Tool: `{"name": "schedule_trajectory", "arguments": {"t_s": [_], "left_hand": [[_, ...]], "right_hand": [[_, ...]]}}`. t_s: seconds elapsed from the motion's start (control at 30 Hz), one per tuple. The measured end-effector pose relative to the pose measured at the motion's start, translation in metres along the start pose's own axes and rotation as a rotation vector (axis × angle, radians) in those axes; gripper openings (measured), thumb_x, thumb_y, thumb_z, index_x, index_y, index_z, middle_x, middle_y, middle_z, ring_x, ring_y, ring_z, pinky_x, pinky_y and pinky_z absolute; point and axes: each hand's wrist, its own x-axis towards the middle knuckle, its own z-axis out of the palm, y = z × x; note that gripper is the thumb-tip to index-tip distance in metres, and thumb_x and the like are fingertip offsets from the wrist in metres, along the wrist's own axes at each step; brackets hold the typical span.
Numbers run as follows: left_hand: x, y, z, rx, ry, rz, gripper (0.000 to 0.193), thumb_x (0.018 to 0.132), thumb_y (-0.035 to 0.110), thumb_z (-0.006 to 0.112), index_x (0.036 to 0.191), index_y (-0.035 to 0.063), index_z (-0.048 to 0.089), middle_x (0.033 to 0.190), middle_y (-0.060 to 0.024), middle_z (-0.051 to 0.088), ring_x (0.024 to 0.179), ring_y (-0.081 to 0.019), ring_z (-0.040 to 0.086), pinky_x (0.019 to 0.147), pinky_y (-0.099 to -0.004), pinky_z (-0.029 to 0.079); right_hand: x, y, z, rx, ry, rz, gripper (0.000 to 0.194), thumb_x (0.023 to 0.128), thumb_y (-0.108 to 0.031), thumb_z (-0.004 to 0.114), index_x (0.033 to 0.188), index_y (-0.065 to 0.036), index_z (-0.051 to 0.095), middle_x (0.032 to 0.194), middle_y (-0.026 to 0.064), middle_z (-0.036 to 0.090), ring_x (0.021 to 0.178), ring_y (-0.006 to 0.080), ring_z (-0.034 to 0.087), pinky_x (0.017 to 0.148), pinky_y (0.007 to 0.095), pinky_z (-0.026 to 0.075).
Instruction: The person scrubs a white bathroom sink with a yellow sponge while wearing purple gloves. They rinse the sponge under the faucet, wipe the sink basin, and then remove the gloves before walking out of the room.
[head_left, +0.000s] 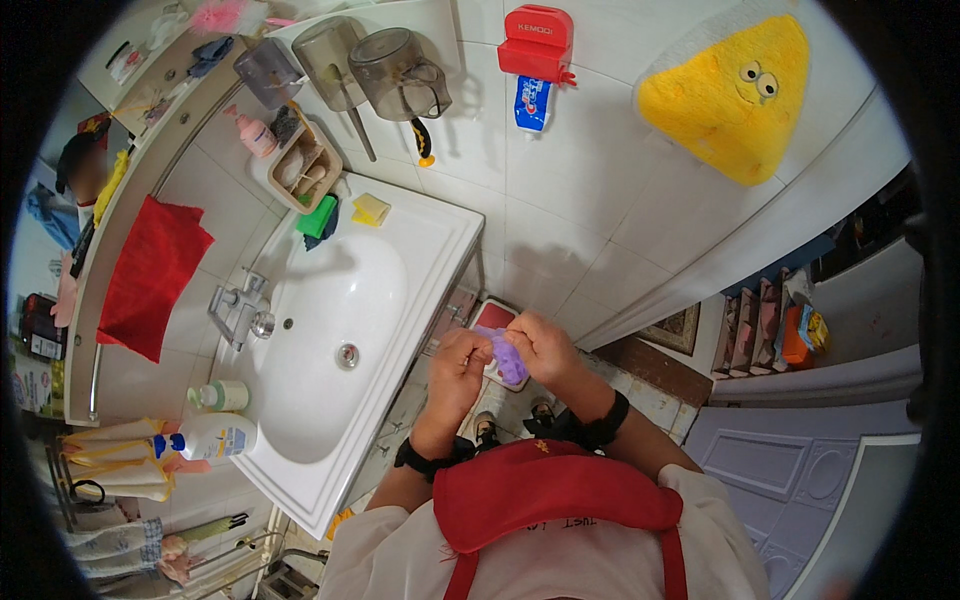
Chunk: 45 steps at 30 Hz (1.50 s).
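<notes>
A crumpled purple piece of thin, soft material (511, 366) is held up in front of my body, between both hands. My left hand (459, 366) pinches its left edge with thumb and fingers. On the other side, my right hand (545, 349) grips the upper right part with the fingers curled in. The lower end of the material hangs free between the hands. Whether it is a glove or a bag, I cannot tell. Both hands are just beyond the front edge of the white washbasin (397, 315), over the floor.
A chrome faucet (241, 307) stands on the basin's back rim. A green sponge (318, 216), yellow sponge (370, 210) and white pump bottle (219, 436) sit around it. A red cloth (154, 277) hangs behind. A red-and-white object (496, 313) is below my hands. A lilac door (780, 465) is at right.
</notes>
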Motion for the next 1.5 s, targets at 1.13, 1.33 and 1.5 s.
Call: {"name": "schedule_trajectory", "arguments": {"t_s": [1.13,1.33,1.5], "left_hand": [[-0.005,-0.016,0.003,-0.823,-0.012,-0.331,0.033,0.084,0.001,0.055,0.115,0.0037,0.044,0.095,-0.0065,0.057,0.085,-0.0144,0.055,0.075,-0.0278,0.047],[-0.005,-0.017,0.010,-0.618,0.022,-0.303,0.051,0.077,-0.005,0.059,0.123,0.0044,0.039,0.102,-0.0074,0.054,0.089,-0.0154,0.055,0.076,-0.0273,0.046],[-0.006,-0.018,0.009,-0.574,-0.001,-0.451,0.052,0.074,-0.006,0.058,0.122,0.0050,0.040,0.101,-0.0090,0.056,0.088,-0.0155,0.056,0.075,-0.0269,0.046]], "right_hand": [[0.009,0.000,-0.012,0.047,-0.037,-0.110,0.004,0.072,0.000,0.058,0.074,-0.002,0.055,0.067,0.0092,0.052,0.058,0.0223,0.052,0.051,0.0302,0.040],[0.009,-0.009,-0.011,-0.004,-0.004,-0.109,0.005,0.072,-0.002,0.059,0.074,-0.003,0.054,0.069,0.0099,0.052,0.059,0.0263,0.053,0.051,0.0328,0.041],[0.006,-0.011,-0.006,-0.110,0.032,-0.129,0.006,0.073,-0.006,0.059,0.075,-0.005,0.054,0.072,0.0121,0.052,0.065,0.0330,0.055,0.055,0.0374,0.045]]}}
